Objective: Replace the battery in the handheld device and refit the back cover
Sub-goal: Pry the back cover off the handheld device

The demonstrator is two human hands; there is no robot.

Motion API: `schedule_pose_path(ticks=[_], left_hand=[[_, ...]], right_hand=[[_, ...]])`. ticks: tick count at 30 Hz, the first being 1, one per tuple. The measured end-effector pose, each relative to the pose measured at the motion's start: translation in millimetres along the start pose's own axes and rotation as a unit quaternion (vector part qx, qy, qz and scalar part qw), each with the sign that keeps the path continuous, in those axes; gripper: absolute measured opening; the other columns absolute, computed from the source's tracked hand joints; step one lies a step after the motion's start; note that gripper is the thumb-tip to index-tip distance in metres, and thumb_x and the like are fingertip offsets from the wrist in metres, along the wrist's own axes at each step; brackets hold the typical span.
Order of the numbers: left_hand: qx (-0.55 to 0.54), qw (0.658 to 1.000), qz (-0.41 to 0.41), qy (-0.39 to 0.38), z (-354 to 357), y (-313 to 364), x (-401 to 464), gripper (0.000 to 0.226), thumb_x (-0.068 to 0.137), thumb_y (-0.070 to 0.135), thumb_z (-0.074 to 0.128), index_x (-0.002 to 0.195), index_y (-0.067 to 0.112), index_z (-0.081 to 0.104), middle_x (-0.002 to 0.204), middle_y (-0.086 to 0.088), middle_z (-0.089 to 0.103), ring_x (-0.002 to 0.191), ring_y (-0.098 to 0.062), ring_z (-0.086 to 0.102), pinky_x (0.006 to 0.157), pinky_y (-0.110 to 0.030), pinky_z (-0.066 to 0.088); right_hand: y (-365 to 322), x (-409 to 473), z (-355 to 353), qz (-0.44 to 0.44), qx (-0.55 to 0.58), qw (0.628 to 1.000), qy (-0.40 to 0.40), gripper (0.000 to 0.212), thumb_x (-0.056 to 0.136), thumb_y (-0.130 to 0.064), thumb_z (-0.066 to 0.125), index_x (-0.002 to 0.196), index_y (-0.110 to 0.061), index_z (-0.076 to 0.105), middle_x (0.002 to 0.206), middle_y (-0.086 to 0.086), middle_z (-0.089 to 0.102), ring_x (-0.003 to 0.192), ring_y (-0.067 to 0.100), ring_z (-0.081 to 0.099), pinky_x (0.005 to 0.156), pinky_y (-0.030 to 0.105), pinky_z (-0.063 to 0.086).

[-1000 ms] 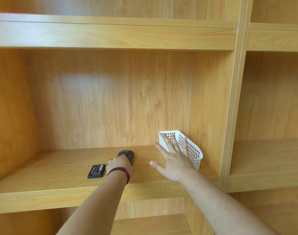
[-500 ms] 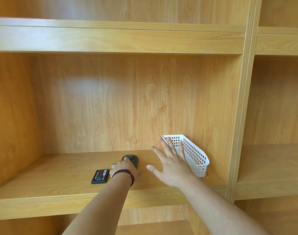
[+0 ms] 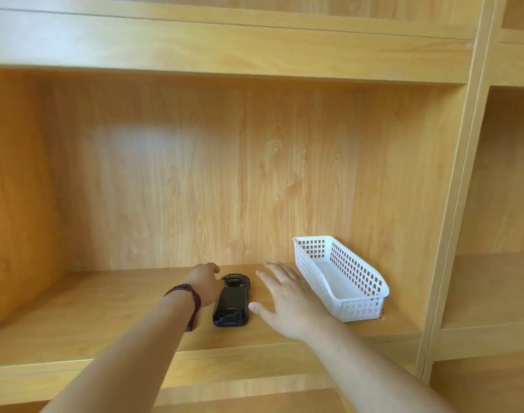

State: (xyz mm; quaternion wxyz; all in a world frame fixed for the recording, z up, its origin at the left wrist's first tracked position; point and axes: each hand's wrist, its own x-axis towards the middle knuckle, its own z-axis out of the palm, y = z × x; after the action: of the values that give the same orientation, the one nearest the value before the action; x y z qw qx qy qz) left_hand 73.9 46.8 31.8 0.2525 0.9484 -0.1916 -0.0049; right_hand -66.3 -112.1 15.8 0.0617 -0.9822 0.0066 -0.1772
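A black handheld device (image 3: 231, 301) lies flat on the wooden shelf (image 3: 106, 308), its long side pointing away from me. My left hand (image 3: 205, 283), with a dark bead bracelet at the wrist, rests against the device's far left corner; its fingers curl out of sight. My right hand (image 3: 284, 296) hovers just right of the device, fingers spread and holding nothing. Only a dark sliver of the flat battery (image 3: 190, 326) shows from behind my left forearm.
A white perforated plastic basket (image 3: 356, 308) stands on the shelf at the right, against the side panel, with nothing visible inside. The upper shelf board (image 3: 225, 46) hangs overhead. An upright divider (image 3: 451, 234) separates further compartments on the right.
My right hand has left the basket and come down beside the device. My left hand slid off the device's top to its far left corner, uncovering it. My forearm now hides the battery.
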Motion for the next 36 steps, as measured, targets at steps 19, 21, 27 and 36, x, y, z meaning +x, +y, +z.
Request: schedule_pose_path(ticks=[19,21,27,36], left_hand=[[0.034,0.993,0.084,-0.073,-2.0,-21.5,19.0,0.034,0.088,0.039,0.059,0.115,0.019,0.063,0.117,0.001,0.063,0.106,-0.016,0.058,0.093,-0.030,0.048],[0.028,0.994,0.077,-0.078,-1.6,-20.9,22.3,0.037,0.085,0.041,0.063,0.115,0.019,0.064,0.115,0.002,0.063,0.105,-0.015,0.058,0.093,-0.031,0.050],[0.003,0.996,0.058,-0.073,1.0,-22.2,24.7,0.036,0.081,0.040,0.067,0.111,0.019,0.066,0.110,0.001,0.065,0.099,-0.015,0.061,0.088,-0.029,0.053],[0.001,0.996,0.065,-0.065,-2.0,-21.8,14.8,0.035,0.085,0.041,0.064,0.114,0.020,0.066,0.112,0.004,0.065,0.103,-0.014,0.059,0.086,-0.026,0.047]], right_hand=[[-18.7,55.2,25.4,0.128,0.096,0.981,-0.114,0.057,0.094,-0.056,0.045,0.143,-0.026,0.047,0.151,-0.001,0.040,0.139,0.021,0.036,0.109,0.037,0.036],[-15.1,56.5,25.5,0.133,0.108,0.978,-0.122,0.058,0.093,-0.057,0.046,0.143,-0.028,0.046,0.153,-0.002,0.039,0.140,0.020,0.036,0.109,0.036,0.034],[-10.1,58.2,32.8,0.129,0.123,0.977,-0.117,0.057,0.089,-0.061,0.045,0.138,-0.032,0.049,0.134,-0.010,0.056,0.121,0.015,0.050,0.100,0.036,0.043],[-4.2,60.2,28.6,0.101,0.111,0.982,-0.118,0.049,0.091,-0.059,0.048,0.131,-0.032,0.054,0.123,-0.010,0.061,0.116,0.015,0.054,0.101,0.037,0.040]])
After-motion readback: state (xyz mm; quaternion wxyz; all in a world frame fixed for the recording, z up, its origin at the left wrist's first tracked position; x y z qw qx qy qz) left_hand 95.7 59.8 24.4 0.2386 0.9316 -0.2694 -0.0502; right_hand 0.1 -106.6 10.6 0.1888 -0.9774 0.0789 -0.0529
